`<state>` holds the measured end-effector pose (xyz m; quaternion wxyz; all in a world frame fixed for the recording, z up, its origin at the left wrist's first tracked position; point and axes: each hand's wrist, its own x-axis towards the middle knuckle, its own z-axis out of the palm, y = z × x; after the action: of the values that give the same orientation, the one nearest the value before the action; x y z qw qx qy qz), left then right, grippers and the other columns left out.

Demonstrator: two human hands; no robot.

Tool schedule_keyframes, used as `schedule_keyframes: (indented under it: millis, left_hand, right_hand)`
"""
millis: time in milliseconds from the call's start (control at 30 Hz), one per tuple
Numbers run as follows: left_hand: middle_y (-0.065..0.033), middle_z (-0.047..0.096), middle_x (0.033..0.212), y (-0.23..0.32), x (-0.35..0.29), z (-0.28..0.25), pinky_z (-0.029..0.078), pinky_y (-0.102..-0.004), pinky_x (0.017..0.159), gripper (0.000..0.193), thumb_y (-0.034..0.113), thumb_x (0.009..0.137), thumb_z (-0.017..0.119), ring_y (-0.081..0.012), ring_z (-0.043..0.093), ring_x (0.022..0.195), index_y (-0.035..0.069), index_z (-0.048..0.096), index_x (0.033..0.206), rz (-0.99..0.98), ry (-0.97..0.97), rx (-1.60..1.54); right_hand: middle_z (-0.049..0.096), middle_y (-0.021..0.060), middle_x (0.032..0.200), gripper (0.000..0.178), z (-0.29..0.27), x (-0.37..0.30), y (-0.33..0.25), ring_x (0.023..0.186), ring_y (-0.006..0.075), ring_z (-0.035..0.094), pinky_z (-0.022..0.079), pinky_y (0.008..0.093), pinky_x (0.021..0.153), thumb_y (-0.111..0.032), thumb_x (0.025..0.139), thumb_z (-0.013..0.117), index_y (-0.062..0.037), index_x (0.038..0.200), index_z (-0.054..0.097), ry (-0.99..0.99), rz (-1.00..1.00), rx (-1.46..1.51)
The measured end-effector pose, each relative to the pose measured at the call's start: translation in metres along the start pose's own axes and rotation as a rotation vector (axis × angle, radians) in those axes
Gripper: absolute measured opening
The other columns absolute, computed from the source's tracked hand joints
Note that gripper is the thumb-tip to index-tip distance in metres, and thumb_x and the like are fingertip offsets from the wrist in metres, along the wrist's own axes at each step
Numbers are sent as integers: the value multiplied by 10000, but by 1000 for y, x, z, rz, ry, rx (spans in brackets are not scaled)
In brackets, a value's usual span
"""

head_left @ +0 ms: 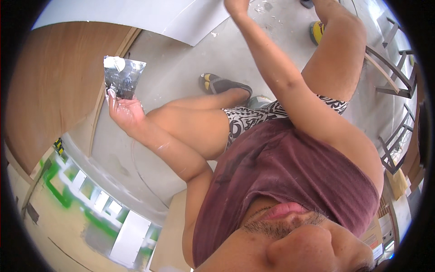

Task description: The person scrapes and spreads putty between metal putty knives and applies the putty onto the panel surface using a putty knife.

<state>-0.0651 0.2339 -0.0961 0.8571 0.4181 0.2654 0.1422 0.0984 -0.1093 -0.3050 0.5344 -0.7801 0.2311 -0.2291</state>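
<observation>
My left hand is closed round the lower end of a wide putty knife. The flat metal blade points upward in the picture, with white filler smeared on its top corner and specks across its face. White residue also marks the fingers and forearm. My right hand reaches to the far edge of the view, beside a large white panel. Its fingers are cut off by the frame, so their grip is hidden. No contact between that hand and the panel can be made out.
A brown wooden panel stands at the left. Grey floor carries white scraps. My sandalled foot rests there. A yellow-and-dark tin is beyond my right leg. Dark metal frames stand at the right; a green-and-white painted surface lies lower left.
</observation>
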Motion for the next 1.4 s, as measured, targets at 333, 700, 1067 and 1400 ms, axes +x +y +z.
schedule_keyframes:
  millis: [333, 700, 1067, 1400]
  left_hand:
    - [-129, 645, 1013, -7, -6, 8, 515, -278, 717, 163, 59, 887, 580, -204, 620, 921, -14, 594, 1032, 64, 99, -64]
    - [-124, 627, 1058, -7, -3, 1, 468, -343, 839, 184, 90, 896, 581, -216, 593, 950, -17, 592, 1045, 88, 122, -61]
    - [-82, 632, 1065, -5, 2, -9, 487, -302, 794, 240, 104, 876, 636, -182, 603, 926, 8, 586, 1090, 42, 166, -50]
    - [-78, 625, 1032, -7, -9, 8, 458, -133, 494, 212, 79, 879, 617, -131, 587, 854, 18, 588, 1080, 31, 65, -62]
  right_hand:
    - [618, 188, 1150, 483, 62, -147, -92, 1023, 373, 589, 486, 460, 866, -41, 810, 551, -79, 1291, 548, -126, -203, -29]
    - [659, 144, 1120, 501, 33, -145, -13, 1023, 354, 630, 507, 439, 860, 24, 813, 494, -196, 1253, 594, -325, -176, 2]
    - [550, 126, 1100, 422, -246, -62, -234, 1029, 233, 548, 456, 323, 856, -242, 887, 684, 30, 1174, 538, 146, -348, -440]
    - [593, 197, 1106, 407, -109, 38, -99, 1042, 291, 594, 474, 376, 893, -199, 883, 590, -11, 1242, 549, 168, -128, -147]
